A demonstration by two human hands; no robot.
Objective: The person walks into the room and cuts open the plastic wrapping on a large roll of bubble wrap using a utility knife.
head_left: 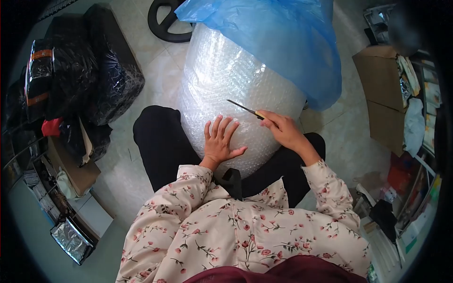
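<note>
A large roll of bubble wrap (217, 70) stands between my knees. My left hand (220, 140) lies on the wrap, palm down, with its fingers spread. In my right hand (284, 131) is a slim knife (245, 107), its dark blade pointing up and left across the wrap and a yellowish part showing at the handle. The rest of the handle is hidden in my fingers. A blue plastic sheet (278, 42) drapes over the far side and right part of the roll.
Black-wrapped packages (71, 70) are stacked at the left, above an open cardboard box (71, 162). A black wheel-like ring (159, 30) lies on the tiled floor behind the roll. At the right stand a cardboard box (380, 94) and loaded shelves (432, 94).
</note>
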